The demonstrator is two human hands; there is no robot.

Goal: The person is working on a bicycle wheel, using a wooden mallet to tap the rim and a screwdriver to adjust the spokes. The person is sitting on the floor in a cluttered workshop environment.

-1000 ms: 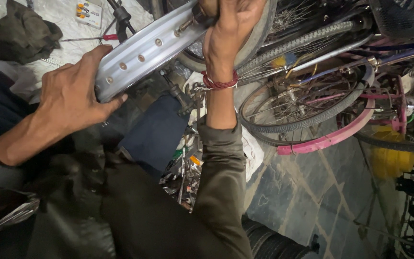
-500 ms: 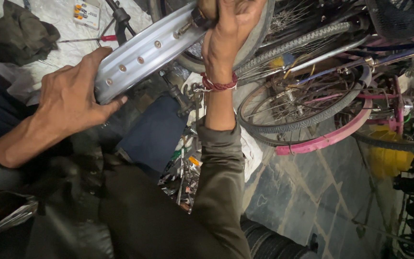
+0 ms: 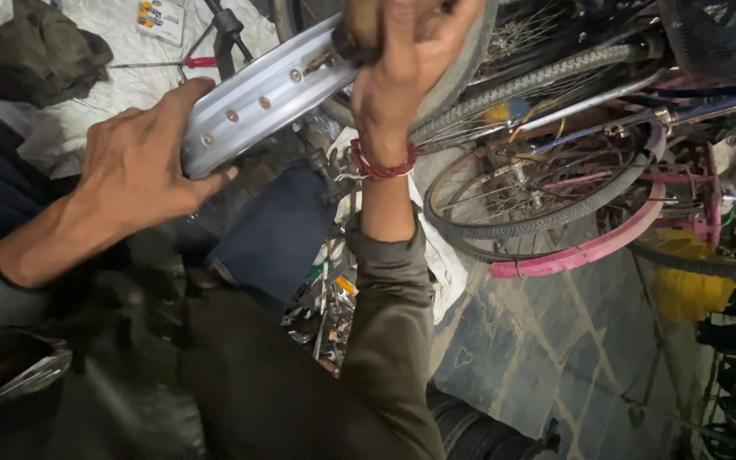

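Silver wheel rim (image 3: 266, 94) barely shifted since before, left hand (image 3: 142, 166) fingers and right hand (image 3: 411, 60) fingers both clamped on it.

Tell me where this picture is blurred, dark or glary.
Head view: the left hand and silver wheel rim are sharp, the rim carrying a soft sheen; the right hand is cut off by the top edge; the lower left sinks into dark, smeared shadow; the pink mudguard stays clear.

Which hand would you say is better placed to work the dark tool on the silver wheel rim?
Probably the right hand: it already grips the dark tool at the silver rim, while the left hand steadies it.
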